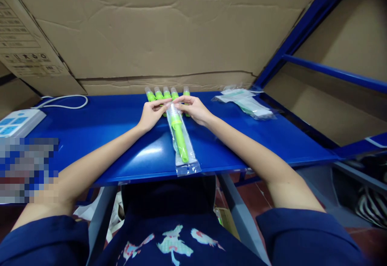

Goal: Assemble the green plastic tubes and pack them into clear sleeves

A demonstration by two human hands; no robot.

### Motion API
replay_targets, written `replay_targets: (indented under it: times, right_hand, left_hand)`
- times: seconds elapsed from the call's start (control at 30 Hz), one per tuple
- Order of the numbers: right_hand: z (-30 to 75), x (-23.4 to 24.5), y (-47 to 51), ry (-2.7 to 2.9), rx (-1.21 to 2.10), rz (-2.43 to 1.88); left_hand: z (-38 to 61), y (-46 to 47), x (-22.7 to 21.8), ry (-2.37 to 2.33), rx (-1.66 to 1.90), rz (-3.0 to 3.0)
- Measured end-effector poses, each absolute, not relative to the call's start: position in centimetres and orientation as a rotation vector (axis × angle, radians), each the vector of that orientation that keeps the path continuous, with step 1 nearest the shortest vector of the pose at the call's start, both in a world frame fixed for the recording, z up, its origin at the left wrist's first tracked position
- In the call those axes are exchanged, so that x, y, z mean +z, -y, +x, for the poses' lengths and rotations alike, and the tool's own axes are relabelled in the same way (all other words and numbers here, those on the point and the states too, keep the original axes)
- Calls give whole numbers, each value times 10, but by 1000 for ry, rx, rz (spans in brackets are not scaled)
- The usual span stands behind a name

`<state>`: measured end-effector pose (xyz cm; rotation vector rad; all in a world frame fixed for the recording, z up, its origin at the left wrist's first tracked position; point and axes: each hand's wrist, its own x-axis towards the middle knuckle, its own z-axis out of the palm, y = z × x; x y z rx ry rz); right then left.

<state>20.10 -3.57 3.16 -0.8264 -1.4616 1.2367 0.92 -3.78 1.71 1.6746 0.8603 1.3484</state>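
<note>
Clear plastic forms a long, flat bag (193, 167) around a lime-green tube (180, 137), lying at the middle of the table (105, 125) with its lower end at the near edge. The left hand (152, 115) and right hand (195, 108) meet at its far end, fingertips pinching the film. Just beyond, more tubes (166, 92), green with translucent caps, stand in a row, partly hidden by the hands. The tabletop is smooth, glossy blue. Crinkled packets (248, 101) lie to the right; a white power strip (22, 123) with a looped cable (71, 101) sits left. Creased brown cardboard (169, 36) walls the back, beside blue bars (302, 26); reddish floor (258, 195) shows below.
</note>
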Motion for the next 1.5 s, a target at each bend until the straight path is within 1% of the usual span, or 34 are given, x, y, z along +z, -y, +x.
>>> replay_targets:
  times: [0.2, 0.37, 0.57, 0.7, 0.87, 1.13, 1.5]
  right_hand:
    - [199, 36, 34, 1380, 1306, -858]
    - [201, 34, 33, 1351, 1330, -860]
    - [205, 36, 34, 1293, 1559, -961]
    - [204, 41, 37, 1249, 1602, -976]
    - [205, 41, 39, 1400, 1709, -1017]
    - [199, 36, 40, 1339, 1535, -984]
    - [195, 33, 46, 1369, 1397, -904]
  left_hand:
    - [9, 38, 18, -846, 1328, 1581]
    - [10, 39, 17, -889, 1408, 1673]
    - [9, 37, 16, -848, 1414, 1704]
    - [9, 37, 17, -826, 1385, 1712]
    - [10, 36, 15, -804, 1366, 1727]
    - [10, 28, 10, -785, 1384, 1608]
    - [9, 33, 20, -768, 1411, 1528]
